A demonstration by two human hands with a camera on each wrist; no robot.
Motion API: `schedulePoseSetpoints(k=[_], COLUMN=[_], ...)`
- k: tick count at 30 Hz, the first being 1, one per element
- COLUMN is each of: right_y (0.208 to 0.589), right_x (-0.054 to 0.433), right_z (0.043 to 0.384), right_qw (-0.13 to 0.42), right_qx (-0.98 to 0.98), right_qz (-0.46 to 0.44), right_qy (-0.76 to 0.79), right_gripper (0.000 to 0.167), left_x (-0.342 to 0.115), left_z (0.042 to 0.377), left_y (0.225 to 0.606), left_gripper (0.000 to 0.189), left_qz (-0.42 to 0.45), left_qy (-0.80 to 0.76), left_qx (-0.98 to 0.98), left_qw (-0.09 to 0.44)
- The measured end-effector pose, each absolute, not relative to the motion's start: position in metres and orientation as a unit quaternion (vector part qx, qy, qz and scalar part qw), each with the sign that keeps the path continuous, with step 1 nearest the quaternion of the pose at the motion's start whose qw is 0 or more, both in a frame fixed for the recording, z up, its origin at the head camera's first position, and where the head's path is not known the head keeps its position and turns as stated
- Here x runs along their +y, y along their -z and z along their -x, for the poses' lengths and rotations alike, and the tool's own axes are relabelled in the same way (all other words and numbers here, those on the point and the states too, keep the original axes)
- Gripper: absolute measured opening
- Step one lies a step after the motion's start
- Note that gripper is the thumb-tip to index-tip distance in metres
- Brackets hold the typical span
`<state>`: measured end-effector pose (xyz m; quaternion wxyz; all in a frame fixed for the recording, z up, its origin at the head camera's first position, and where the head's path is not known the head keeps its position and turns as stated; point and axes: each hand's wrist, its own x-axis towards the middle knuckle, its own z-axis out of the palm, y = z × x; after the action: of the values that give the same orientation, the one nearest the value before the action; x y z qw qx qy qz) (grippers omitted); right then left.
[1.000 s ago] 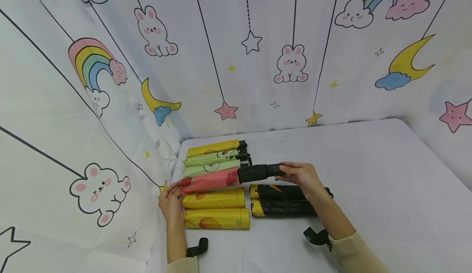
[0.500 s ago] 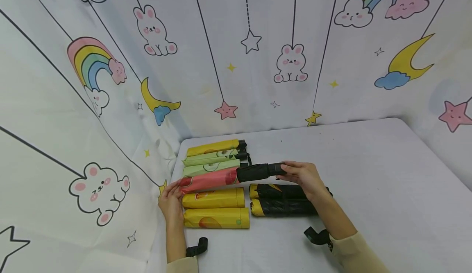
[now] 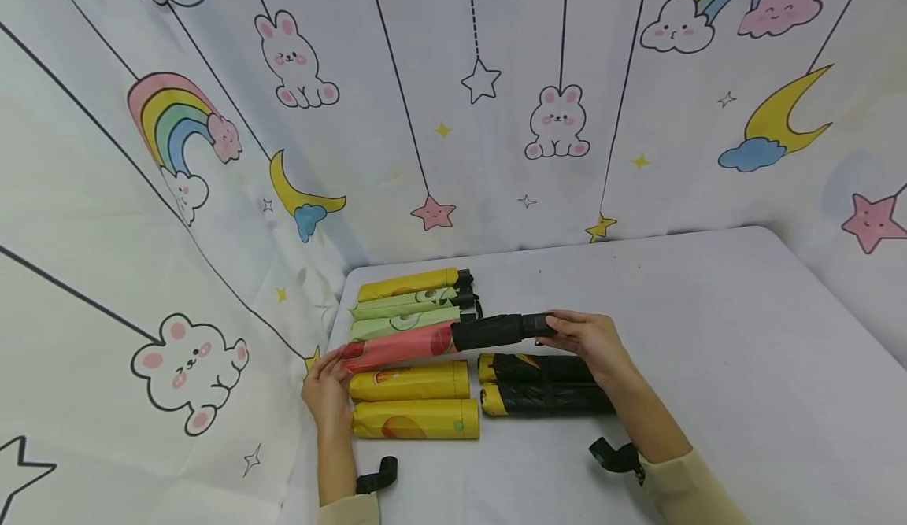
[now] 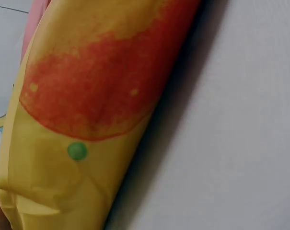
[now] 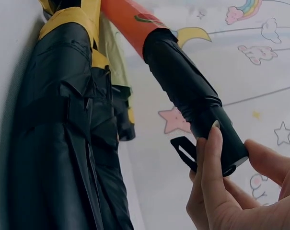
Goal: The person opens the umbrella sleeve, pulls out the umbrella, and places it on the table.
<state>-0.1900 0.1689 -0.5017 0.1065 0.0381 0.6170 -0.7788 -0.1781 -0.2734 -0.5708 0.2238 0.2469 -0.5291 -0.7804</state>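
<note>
A folded black umbrella (image 3: 489, 332) sticks partway out of its red sleeve (image 3: 400, 347), held slanting across the row of others. My left hand (image 3: 328, 391) grips the sleeve's left end. At the other end, my right hand (image 3: 588, 344) pinches the umbrella's black handle (image 5: 219, 136) between thumb and fingers; a wrist strap (image 5: 184, 152) loop shows beside it. Two yellow sleeves (image 3: 411, 382) with fruit prints lie just in front of the red one. One yellow sleeve (image 4: 82, 96) fills much of the left wrist view, where the left hand is mostly hidden.
Behind the red sleeve lie two green sleeved umbrellas (image 3: 407, 323) and a yellow one (image 3: 409, 282), black handles to the right. Two black-and-yellow folded umbrellas (image 3: 549, 401) lie under the right forearm. White cloth covers the table (image 3: 708, 352); a printed curtain (image 3: 496, 155) hangs behind and left.
The right hand has shifted slightly right with the handle, and a little more of the black umbrella shows outside the red sleeve. The left hand keeps its hold, drifting slightly left.
</note>
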Motion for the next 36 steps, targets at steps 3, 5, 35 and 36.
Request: schedulePoseSetpoints(k=[3,5,35,36], right_y=[0.502,0.501,0.508,0.508], right_x=[0.173,0.175,0.210,0.211], right_z=[0.190,0.190,0.185,0.185], right_qw=[0.105,0.105,0.101,0.101], right_qx=[0.615,0.613,0.581,0.579], right_qz=[-0.042,-0.045,-0.064,-0.064], right_qy=[0.780,0.781,0.805,0.806], right_gripper=[0.055,0.056,0.037,0.035], left_x=[-0.275,-0.275,-0.277,-0.277], left_z=[0.177,0.177,0.179,0.179], left_y=[0.572,0.572,0.573,0.573], left_gripper=[0.037,0.037,0.037,0.037], left_qz=[-0.255,-0.255,-0.257,-0.258], left_qy=[0.774,0.774,0.774,0.774], left_qx=[-0.535,-0.536,-0.535,-0.535], left_qw=[0.221,0.221,0.221,0.221])
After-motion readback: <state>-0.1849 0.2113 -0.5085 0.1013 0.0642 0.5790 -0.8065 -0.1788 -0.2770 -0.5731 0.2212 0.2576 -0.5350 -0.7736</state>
